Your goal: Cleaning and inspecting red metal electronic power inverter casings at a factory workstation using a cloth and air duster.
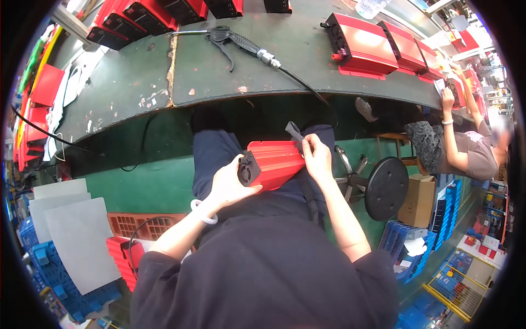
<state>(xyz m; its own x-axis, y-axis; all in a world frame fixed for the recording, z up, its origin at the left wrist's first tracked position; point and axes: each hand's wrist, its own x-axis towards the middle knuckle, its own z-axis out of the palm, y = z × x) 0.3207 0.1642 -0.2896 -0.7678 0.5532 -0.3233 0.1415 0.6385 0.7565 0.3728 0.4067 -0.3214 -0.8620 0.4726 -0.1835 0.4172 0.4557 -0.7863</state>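
Above my lap I hold a red ribbed metal box with a black end panel and a round fan, which looks like a power inverter (276,164). My left hand (227,183) is closed around its fan end, with the thumb along the near side. At the other end, my right hand (318,158) pinches a dark grey strip, apparently cloth (294,130), against or close to the casing. The right fingertips are partly hidden, and so is the box's far end. A black air blow gun (235,41) with a hose lies on the workbench (208,77) ahead.
More red inverters (364,44) stand at the bench's right, others (148,22) at the back left. A black round stool (387,188) and a cardboard box (417,200) are on my right. A co-worker (460,142) works farther right. Grey sheets (79,236) lie over blue crates at left.
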